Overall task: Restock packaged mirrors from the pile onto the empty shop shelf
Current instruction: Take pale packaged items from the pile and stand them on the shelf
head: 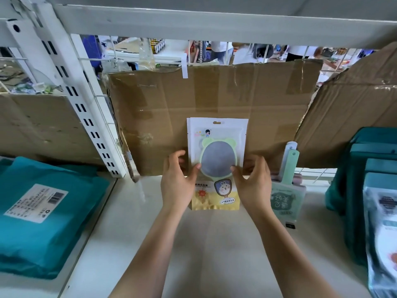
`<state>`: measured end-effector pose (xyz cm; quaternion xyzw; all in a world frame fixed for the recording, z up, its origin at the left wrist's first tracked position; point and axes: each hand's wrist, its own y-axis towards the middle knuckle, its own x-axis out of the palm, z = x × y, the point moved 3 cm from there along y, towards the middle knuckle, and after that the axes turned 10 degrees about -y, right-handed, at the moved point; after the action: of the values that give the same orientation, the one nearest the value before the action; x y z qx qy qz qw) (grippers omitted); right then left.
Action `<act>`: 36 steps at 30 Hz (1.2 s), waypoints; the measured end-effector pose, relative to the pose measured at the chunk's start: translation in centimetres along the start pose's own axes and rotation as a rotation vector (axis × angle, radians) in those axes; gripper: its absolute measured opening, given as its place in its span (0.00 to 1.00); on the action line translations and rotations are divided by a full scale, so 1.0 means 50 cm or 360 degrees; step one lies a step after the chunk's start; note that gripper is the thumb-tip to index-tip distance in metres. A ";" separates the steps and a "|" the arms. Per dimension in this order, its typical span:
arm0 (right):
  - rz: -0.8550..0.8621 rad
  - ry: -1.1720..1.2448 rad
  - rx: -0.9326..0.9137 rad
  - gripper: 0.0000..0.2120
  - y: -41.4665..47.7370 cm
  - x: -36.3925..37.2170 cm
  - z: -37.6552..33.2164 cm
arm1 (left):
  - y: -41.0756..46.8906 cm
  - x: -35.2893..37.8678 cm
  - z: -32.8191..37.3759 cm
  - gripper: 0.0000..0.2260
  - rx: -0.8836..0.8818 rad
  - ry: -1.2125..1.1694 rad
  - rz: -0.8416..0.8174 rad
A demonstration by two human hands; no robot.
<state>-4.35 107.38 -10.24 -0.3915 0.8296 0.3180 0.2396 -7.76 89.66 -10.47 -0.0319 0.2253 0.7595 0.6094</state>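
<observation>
**Both hands pinch the mirror pack at centre frame**

On my feed the left hand (177,181) and the right hand (254,182) flank the mirror pack (217,143) in the middle of the frame. Each hand is half closed. The left thumb (196,168) lies on the clear front film at the lower left rim of the round, green-framed mirror, and the right thumb (235,169) lies opposite it at the lower right rim. The other fingers curl round the pack's side edges toward its back, where I lose sight of their tips. The pack is thus pinched from both sides. Its white top half rises above the fingers and its yellow printed foot hangs below them, between the wrists.

The pack stands upright, face toward me, in front of the brown cardboard sheet (214,97). Its bottom edge sits low over the white shelf (129,216); I cannot tell whether it touches. A sliver of a second pack (188,130) shows behind its left edge.

Just right of the right hand, a green-handled mirror packet (287,190) leans upright. Teal boxes (373,160) fill the right edge, and flat teal packets (71,222) lie at lower left.
</observation>
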 end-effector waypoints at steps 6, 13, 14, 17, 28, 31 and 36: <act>0.0223 -0.0292 -0.0204 0.23 -0.031 -0.017 -0.030 | -0.021 -0.032 0.003 0.21 -0.0001 0.0267 -0.0112; 0.0019 -0.0274 -0.0600 0.23 -0.119 -0.021 -0.090 | -0.098 -0.123 0.002 0.24 -0.0232 0.0766 -0.0361; -0.0085 -0.0270 -0.0617 0.23 -0.136 -0.016 -0.099 | -0.114 -0.140 0.001 0.24 -0.0280 0.0793 -0.0350; -0.0474 -0.0278 -0.0646 0.23 -0.189 0.007 -0.117 | -0.166 -0.197 -0.001 0.24 -0.0420 0.0889 -0.0230; -0.1228 -0.0108 -0.1007 0.25 -0.367 0.092 -0.282 | -0.331 -0.457 -0.060 0.27 -0.0670 0.0861 0.0317; -0.1219 -0.0067 -0.1149 0.26 -0.411 0.117 -0.352 | -0.352 -0.526 -0.088 0.27 -0.0718 0.0823 0.0355; -0.1155 -0.0049 -0.1283 0.25 -0.499 0.169 -0.465 | -0.374 -0.663 -0.137 0.28 -0.0771 0.0834 0.0366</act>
<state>7.34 74.29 -8.32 -0.7091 0.4498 0.5134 0.1770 16.72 59.74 -11.55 -0.3429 0.1894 0.8203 0.4167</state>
